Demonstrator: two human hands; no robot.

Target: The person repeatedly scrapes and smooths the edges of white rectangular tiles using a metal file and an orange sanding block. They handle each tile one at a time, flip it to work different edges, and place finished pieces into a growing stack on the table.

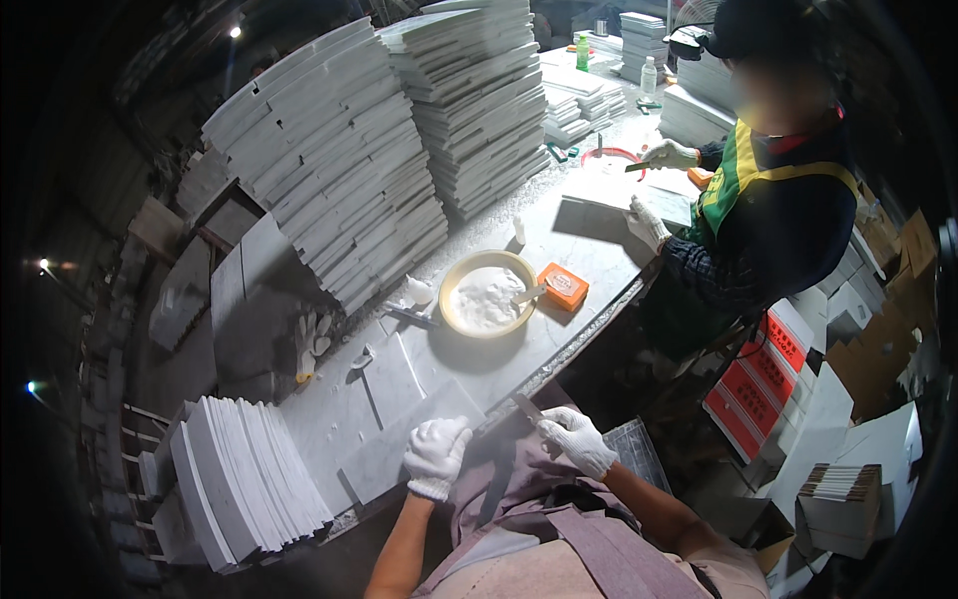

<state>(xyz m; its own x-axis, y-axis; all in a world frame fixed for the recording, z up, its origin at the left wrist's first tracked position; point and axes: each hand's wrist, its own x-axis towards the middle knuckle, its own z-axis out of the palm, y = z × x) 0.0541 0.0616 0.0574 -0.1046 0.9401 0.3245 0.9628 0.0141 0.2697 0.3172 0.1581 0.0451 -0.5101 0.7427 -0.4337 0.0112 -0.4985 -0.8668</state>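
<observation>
My left hand (436, 457), in a white glove, is curled over a pale stone slab (384, 457) at the table's near edge. Its fingers are bent, and whatever may be in them is hidden. My right hand (577, 439), also gloved, grips a flat-bladed putty knife (526, 405) just right of the slab. Beyond both hands stands a cream bowl (446, 311) of white powder or paste, with another flat blade (530, 295) leaning in it. An orange box (565, 286) sits right beside the bowl.
Tall stacks of stone slabs (329, 150) rise behind the bowl, and more slabs (249, 479) stand on edge at left. A co-worker (768, 200) in gloves works over a slab at right. Cartons (838, 499) lie at lower right.
</observation>
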